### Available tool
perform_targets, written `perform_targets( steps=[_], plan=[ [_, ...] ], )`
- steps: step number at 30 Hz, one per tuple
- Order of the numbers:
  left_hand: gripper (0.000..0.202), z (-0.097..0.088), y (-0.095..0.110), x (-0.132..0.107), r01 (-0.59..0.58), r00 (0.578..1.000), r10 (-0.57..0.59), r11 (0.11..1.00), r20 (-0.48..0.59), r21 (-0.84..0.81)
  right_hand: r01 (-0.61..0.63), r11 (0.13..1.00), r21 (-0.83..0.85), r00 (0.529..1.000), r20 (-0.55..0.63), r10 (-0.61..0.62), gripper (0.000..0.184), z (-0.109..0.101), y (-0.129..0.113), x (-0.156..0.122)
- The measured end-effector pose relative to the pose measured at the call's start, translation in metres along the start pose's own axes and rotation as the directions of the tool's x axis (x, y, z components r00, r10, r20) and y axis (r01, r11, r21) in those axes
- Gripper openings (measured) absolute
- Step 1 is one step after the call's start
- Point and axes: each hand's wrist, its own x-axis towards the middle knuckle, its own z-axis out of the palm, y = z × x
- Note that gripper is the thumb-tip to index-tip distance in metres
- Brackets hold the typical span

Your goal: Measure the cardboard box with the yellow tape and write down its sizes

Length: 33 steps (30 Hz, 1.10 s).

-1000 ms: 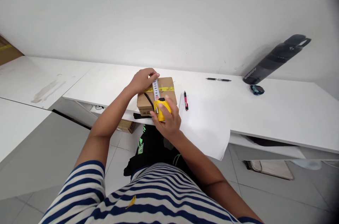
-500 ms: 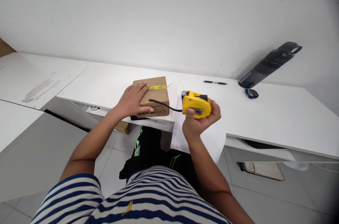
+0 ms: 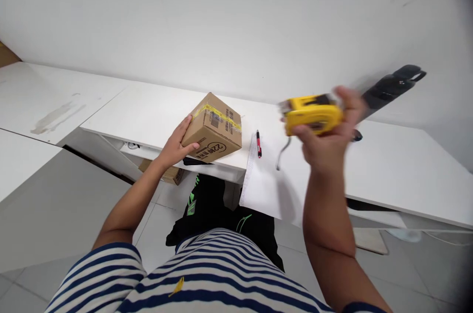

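My left hand (image 3: pixel 178 144) grips the left side of a cardboard box (image 3: pixel 219 130), fingers behind the edge and thumb on the front face. The box is tilted on the white desk; yellow tape runs across its top and a printed "22" shows on the front. My right hand (image 3: pixel 328 130) is closed around a yellow tape measure (image 3: pixel 314 113), raised above the desk and blurred by motion. A dark wrist strap (image 3: pixel 283 154) dangles from it. Below lies a white sheet of paper (image 3: pixel 264 187) with a red and black pen (image 3: pixel 259 144) on it.
A dark bottle (image 3: pixel 391 87) stands at the right by the wall, partly behind my right hand. The white desk (image 3: pixel 402 165) has open shelves under its front edge. Another cardboard box (image 3: pixel 172 175) is below the desk. A second white desk (image 3: pixel 37 91) adjoins on the left.
My right hand has lifted the tape measure up and to the right. The box has turned and tilted under my left hand. The red and black pen on the paper has come into view.
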Motion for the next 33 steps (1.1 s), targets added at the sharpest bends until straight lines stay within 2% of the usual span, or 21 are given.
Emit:
perform_targets(
  steps=[2,5,8,12,13,15,17,19,21,24,26,27,31,33],
  plan=[
    [0.105,0.018,0.001,0.002,-0.021,1.000,0.021,0.999,0.016,-0.048,-0.037,0.995,0.091,0.999,0.007,0.036,0.092,0.037,0.011,0.009],
    [0.107,0.043,0.001,0.003,-0.055,0.998,0.057,0.992,0.011,-0.115,-0.102,0.972,0.210,0.993,0.087,0.086,0.080,0.076,0.022,0.020],
    [0.103,0.060,-0.002,0.000,-0.081,0.996,0.084,0.986,0.009,-0.147,-0.123,0.961,0.248,0.987,0.131,0.093,0.071,0.093,0.021,0.030],
    [0.092,0.069,-0.006,-0.005,-0.055,0.990,0.076,0.982,0.116,-0.180,-0.138,0.962,0.236,0.957,0.281,0.068,0.073,0.100,0.010,0.046],
    [0.092,0.068,-0.006,-0.005,-0.030,0.994,0.051,0.978,0.097,-0.208,-0.147,0.963,0.225,0.945,0.318,0.070,0.074,0.102,0.009,0.049],
    [0.091,0.062,0.000,-0.001,0.043,0.998,-0.054,0.958,-0.034,-0.284,-0.162,0.966,0.204,0.929,0.362,0.079,0.074,0.104,0.008,0.054],
    [0.081,0.050,0.011,0.010,0.113,0.965,-0.183,0.936,-0.187,-0.334,-0.160,0.968,0.192,0.924,0.375,0.079,0.073,0.105,0.008,0.055],
    [0.067,0.032,0.028,0.025,0.134,0.944,-0.212,0.947,-0.253,-0.293,-0.134,0.975,0.179,0.928,0.368,0.060,0.070,0.105,0.010,0.053],
    [0.056,0.014,0.047,0.041,0.080,0.973,-0.108,0.987,-0.206,-0.142,-0.100,0.982,0.160,0.934,0.354,0.037,0.067,0.105,0.012,0.050],
    [0.048,-0.008,0.071,0.059,-0.014,1.000,0.014,1.000,0.009,0.010,-0.049,0.990,0.132,0.954,0.299,0.008,0.064,0.106,0.015,0.046],
    [0.048,-0.015,0.082,0.065,-0.003,0.993,0.006,1.000,0.117,-0.023,-0.017,0.992,0.126,0.968,0.249,-0.015,0.064,0.107,0.016,0.044],
    [0.049,-0.016,0.086,0.067,0.019,0.990,-0.013,0.999,0.138,-0.044,0.000,0.992,0.123,0.974,0.226,-0.028,0.064,0.108,0.016,0.043],
    [0.060,-0.019,0.093,0.073,0.119,0.984,-0.106,0.989,0.143,-0.085,0.093,0.992,0.086,0.980,0.169,-0.107,0.061,0.107,0.014,0.043],
    [0.064,-0.019,0.095,0.076,0.166,0.976,-0.134,0.968,0.174,-0.187,0.149,0.986,0.069,0.975,0.153,-0.158,0.060,0.106,0.012,0.044]
  ],
)
